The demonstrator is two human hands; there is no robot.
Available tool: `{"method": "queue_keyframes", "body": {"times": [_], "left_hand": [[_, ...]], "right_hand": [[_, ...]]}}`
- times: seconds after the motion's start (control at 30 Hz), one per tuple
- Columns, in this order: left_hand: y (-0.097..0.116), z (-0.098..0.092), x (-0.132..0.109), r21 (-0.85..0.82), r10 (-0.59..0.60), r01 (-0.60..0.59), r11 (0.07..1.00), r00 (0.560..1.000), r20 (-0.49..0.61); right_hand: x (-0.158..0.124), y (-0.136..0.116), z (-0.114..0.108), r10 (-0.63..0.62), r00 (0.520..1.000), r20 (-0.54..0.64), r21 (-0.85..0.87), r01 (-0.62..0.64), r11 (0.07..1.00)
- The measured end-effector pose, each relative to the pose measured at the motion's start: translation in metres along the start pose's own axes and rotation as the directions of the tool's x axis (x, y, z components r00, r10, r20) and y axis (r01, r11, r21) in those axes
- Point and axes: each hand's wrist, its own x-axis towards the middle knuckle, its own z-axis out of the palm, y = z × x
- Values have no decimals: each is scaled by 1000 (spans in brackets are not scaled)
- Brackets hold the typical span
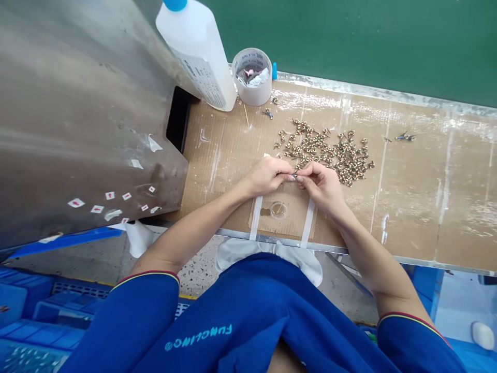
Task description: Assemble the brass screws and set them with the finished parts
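Note:
My left hand (267, 176) and my right hand (320, 187) meet above the cardboard-covered bench top (411, 207). Their fingertips pinch a small metal part (295, 176), too small to make out in detail. Just beyond my right hand lies a loose pile of small brass fittings (326, 153). A small round clear dish (278, 210) sits on the cardboard below my hands, held between two white tape strips (256, 217). A few dark metal pieces (406, 137) lie apart at the right.
A grey steel machine housing (85, 109) rises at the left, beside a white plastic bottle with a blue cap (198, 54) and a roll of tape (251, 76) holding scraps. A green wall (349, 36) runs behind the bench. Blue crates (34, 316) stand low at the left.

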Motion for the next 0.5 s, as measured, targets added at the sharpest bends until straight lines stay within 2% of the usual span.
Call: {"method": "queue_keyframes", "body": {"times": [0.23, 0.5], "left_hand": [[3, -2, -1, 58, -4, 1, 998, 999, 53], [5, -1, -1, 87, -29, 21, 996, 996, 89]], "right_hand": [[0, -3, -5, -16, 997, 79, -54, 21, 998], [-1, -4, -7, -22, 994, 106, -118, 35, 992]]}}
